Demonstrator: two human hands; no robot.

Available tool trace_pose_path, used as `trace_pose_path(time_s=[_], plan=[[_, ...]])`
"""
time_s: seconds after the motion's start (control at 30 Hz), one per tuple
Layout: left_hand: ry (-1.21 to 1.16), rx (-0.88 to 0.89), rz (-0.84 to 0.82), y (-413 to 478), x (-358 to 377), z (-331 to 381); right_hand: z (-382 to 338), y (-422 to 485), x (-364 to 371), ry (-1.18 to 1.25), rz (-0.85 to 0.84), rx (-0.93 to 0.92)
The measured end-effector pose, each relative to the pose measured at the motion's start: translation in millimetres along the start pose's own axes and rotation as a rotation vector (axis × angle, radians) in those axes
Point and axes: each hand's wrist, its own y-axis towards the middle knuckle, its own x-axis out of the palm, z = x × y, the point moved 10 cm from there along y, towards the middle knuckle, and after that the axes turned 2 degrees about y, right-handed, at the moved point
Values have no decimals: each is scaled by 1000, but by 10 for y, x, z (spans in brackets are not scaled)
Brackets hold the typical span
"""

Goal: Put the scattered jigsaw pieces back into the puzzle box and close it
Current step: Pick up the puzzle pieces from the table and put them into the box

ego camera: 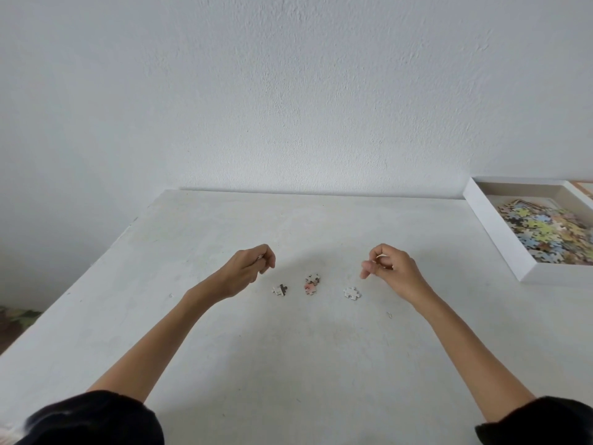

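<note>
I am in the gathering step, and it looks nearly finished; only four loose pieces lie on the table between my hands: a black-and-white piece nearest my left hand, a mottled piece touching a pinkish piece in the middle, and a pale piece just below my right hand; both hands hover over the table with fingers curled inward and thumbs against the fingertips; a pale sliver shows inside the left one, yet I cannot tell for sure whether either holds pieces or is merely clenched; the puzzle box sits open at the far right, well apart from the strays, with a heap of coloured pieces in it; next, I judge, each thin flat piece wants a fingertip pinch at its edge, then a carry rightward over the box wall; closing comes only after that, and I cannot make out the lid for certain.
</note>
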Motion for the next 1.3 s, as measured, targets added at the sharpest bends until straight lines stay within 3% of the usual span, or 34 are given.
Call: trace_pose_path(time_s=[0.2,0.37,0.43,0.53,0.63,0.7,1.07,1.2,1.3], plan=[[223,99,-56,-21,60,-27,-113,-64,138,835,-161,127],[244,143,-78,-15,143,-46,-138,-107,169,1105,-128,258],[234,189,-21,-8,122,-11,-40,-99,159,1036,-68,272],[222,200,-4,-7,120,17,75,-116,103,618,-11,202],[210,167,-68,45,151,26,-76,-145,106,115,-86,1],[193,138,-149,107,202,35,-100,-165,161,-62,-154,-57],[236,13,-470,110,413,16,-45,-120,220,-256,-106,-57],[257,50,-353,47,359,58,-5,-109,294,-359,-232,-48],[133,28,-267,6,291,58,-16,-110,319,-416,-224,-96]])
